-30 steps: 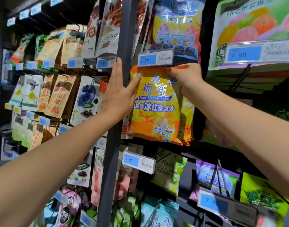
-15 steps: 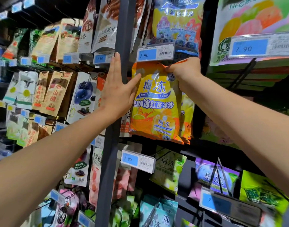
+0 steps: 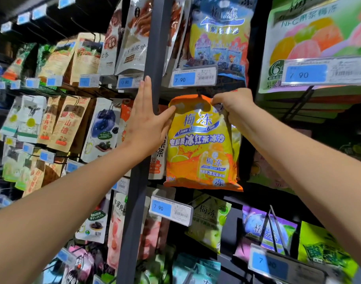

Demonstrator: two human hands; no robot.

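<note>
Pinches bag [image 3: 198,148] corner with right hand [image 3: 234,106], fingers curled; rests left hand [image 3: 144,128] against post [image 3: 157,37], fingers straight, thumb touching bag.

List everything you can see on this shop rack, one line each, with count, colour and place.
orange bag: one in front, orange-yellow, hanging mid-rack
blue bag: one, blue and yellow, above the orange bag
fruit bag: one, green, top right
purple bag: one, purple, bottom right
price tags: many, blue and white, on the hook ends
post: one, grey, upright at centre
left grip: one, flat on the post, thumb on the orange bag
right grip: one, pinching the orange bag's top right corner
</note>
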